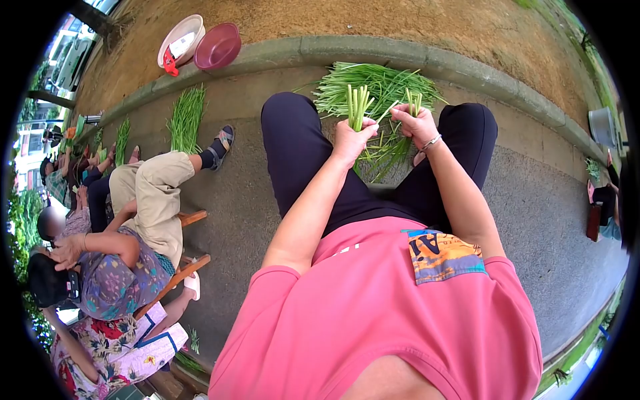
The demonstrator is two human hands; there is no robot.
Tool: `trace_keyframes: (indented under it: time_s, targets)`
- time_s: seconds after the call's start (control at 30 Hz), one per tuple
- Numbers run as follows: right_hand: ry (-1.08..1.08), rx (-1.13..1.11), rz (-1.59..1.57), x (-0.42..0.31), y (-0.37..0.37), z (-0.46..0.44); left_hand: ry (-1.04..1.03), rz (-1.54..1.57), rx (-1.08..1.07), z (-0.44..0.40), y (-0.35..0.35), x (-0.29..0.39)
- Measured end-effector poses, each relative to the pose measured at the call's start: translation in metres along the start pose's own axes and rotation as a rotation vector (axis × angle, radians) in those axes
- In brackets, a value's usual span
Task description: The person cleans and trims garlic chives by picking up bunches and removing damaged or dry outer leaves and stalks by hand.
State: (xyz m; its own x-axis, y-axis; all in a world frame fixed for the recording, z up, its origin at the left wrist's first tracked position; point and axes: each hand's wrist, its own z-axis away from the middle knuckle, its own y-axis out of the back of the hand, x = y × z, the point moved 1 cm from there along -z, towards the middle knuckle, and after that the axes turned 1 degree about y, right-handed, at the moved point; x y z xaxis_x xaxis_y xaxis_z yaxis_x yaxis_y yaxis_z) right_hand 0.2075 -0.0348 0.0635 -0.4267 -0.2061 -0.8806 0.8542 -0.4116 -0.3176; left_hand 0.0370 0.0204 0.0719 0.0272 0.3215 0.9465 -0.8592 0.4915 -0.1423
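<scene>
My left hand (352, 139) is closed around an upright bunch of pale-green stalks (359, 107), their cut-looking ends pointing up and away from me. Close beside it, my right hand (415, 125), with a bracelet at the wrist, grips a smaller bunch of green stalks (413, 100). One pale stalk spans the narrow gap between my hands. Long leaves hang below the fingers between my knees. Beyond my hands, a large heap of long green leafy stalks (380, 83) lies on the pavement against the curb.
A concrete curb (300, 50) runs across the back. Two basins, one pink (181, 40) and one maroon (219, 47), stand behind it. More greens (188, 120) lie to the left, near seated people (120, 267). A metal tub (602, 127) stands far right.
</scene>
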Motion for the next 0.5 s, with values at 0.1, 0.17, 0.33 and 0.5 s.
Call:
trace_keyframes:
  time_s: [0.1, 0.17, 0.33, 0.5]
  targets:
    - [0.023, -0.007, 0.029, 0.003, 0.002, -0.002, -0.027, -0.039, -0.01, 0.001, -0.001, 0.0]
    - [0.034, -0.019, 0.031, 0.003, 0.003, -0.002, -0.041, -0.057, -0.019, 0.0, -0.001, -0.001]
    - [0.037, -0.043, 0.123, 0.001, 0.004, -0.002, -0.072, -0.13, -0.017, -0.002, 0.0, -0.007]
    - [0.06, -0.065, 0.154, 0.002, 0.004, -0.002, -0.161, -0.153, -0.01, -0.008, 0.002, -0.02]
